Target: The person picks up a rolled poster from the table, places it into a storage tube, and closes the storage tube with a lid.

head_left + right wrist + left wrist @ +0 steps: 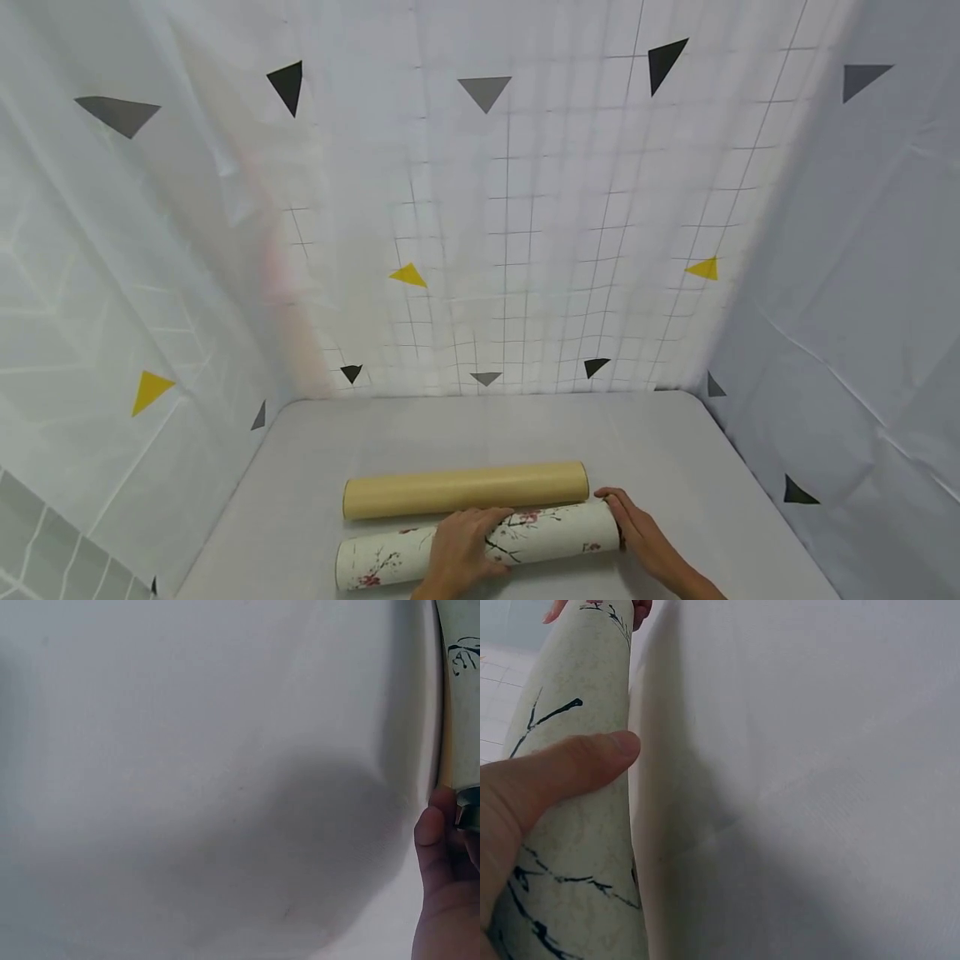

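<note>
A white wallpaper roll (555, 533) printed with dark branches and pink blossoms lies across the near part of the table, its right end a little farther from me. My left hand (461, 546) grips it around the middle, fingers over the top. In the left wrist view the thumb (592, 761) lies along the near side of the paper. At the roll's right end, my right hand (637, 533) holds the rim, with its fingertips reaching over the far side. The right wrist view catches this hand (450, 900) at its edge, beside the dark opening of the roll.
Just behind the wallpaper roll lies a plain yellow roll (465, 490), nearly parallel and close to it. Both rest on a white-covered table (487, 429) with rounded far corners. White sheets (480, 208) with triangle marks surround it at the back and sides.
</note>
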`<state>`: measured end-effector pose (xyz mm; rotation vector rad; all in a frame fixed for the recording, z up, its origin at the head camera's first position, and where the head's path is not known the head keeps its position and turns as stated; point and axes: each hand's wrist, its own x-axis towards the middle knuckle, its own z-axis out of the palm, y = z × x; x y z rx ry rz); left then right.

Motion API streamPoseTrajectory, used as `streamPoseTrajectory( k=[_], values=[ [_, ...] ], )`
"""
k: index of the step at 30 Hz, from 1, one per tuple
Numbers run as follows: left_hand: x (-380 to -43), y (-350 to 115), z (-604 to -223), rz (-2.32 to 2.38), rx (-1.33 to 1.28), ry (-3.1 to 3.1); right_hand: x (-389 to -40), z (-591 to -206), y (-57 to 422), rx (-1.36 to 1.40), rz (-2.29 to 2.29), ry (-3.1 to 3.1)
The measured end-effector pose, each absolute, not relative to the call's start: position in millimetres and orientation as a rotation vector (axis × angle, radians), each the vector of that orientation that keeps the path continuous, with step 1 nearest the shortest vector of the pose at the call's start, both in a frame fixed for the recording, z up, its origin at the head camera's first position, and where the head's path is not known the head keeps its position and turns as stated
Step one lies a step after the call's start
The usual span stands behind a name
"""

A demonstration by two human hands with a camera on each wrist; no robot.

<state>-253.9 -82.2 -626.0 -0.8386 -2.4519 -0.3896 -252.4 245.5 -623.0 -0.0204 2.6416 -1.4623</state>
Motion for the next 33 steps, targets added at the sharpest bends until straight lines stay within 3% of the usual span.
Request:
streamPoseTrajectory(
  k=[17,33],
  values=[
    [-252.0,-82.3,-625.8,-0.411,-0.857,-2.484,-251.7,-629.1,231.1,0.073,-1.370,2.692],
    [-253.6,-79.6,-627.7,-0.412,-0.855,-2.452,-256.3,-630.2,217.2,0.258,-1.707,2.540]
  ],
)
